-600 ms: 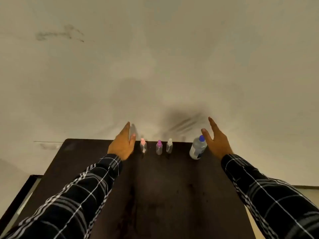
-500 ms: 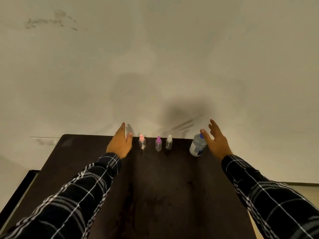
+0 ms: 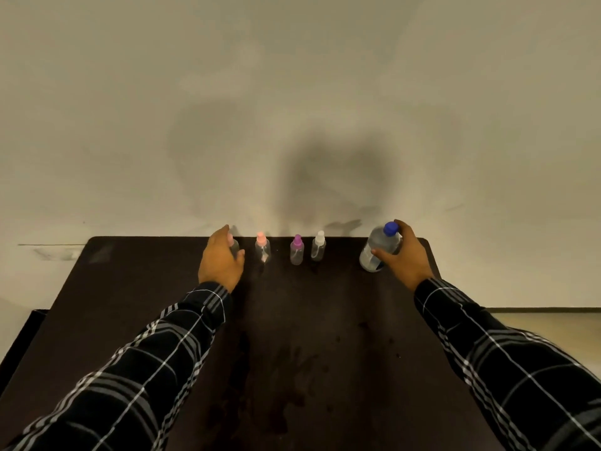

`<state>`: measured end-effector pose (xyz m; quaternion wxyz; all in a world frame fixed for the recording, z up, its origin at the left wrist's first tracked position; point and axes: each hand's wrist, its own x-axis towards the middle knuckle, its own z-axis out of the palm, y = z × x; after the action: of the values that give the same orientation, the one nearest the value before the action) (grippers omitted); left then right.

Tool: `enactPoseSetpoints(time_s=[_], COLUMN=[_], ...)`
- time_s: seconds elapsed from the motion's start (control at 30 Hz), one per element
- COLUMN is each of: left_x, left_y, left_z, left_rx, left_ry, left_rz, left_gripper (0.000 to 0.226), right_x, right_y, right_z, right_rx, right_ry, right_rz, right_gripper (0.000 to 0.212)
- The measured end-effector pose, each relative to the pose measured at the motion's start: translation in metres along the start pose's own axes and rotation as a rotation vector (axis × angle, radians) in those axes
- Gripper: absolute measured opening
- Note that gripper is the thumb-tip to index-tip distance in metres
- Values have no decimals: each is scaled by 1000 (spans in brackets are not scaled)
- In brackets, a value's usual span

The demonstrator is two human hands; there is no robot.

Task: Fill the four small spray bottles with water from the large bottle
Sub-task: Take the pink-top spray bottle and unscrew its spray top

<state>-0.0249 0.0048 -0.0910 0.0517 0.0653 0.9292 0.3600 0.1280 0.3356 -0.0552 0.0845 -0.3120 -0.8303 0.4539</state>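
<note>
The large clear plastic bottle with a blue cap [image 3: 379,240] stands at the right of the frame, near the far edge of the dark brown table [image 3: 130,304]. The right hand [image 3: 403,255] grips it, thumb across the near side and fingers curled behind, just below the cap. Left of it, well apart, four small clear spray bottles stand in a row along the same edge: the white-capped one [image 3: 318,247], the purple-capped one [image 3: 297,252], the pink-capped one [image 3: 262,250], and the leftmost one [image 3: 234,246] (mostly hidden). The left hand [image 3: 221,258] curves around that last bottle, thumb on its near side; whether it actually clasps it cannot be told. Both sleeves are black-and-white plaid.
</note>
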Motion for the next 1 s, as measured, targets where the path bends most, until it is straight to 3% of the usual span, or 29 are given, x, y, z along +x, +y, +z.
enactPoseSetpoints(time_s=[0.1, 0.4, 0.83, 1.0], left_x=[4, 5, -98, -122], left_y=[-10, -27, -29, -37], left_z=[5, 16, 29, 31], left_rx=[38, 48, 100, 105], left_ry=[17, 52, 86, 94], left_rz=[-22, 82, 81, 86], left_gripper=[50, 48, 61, 66], right_x=[3, 10, -29, -54], right_y=[11, 36, 59, 70], right_z=[5, 13, -18, -15], right_rx=[-5, -33, -167, -155], right_ry=[3, -15, -234, -237], right_rz=[6, -112, -336, -382], right_gripper=[73, 77, 77, 80])
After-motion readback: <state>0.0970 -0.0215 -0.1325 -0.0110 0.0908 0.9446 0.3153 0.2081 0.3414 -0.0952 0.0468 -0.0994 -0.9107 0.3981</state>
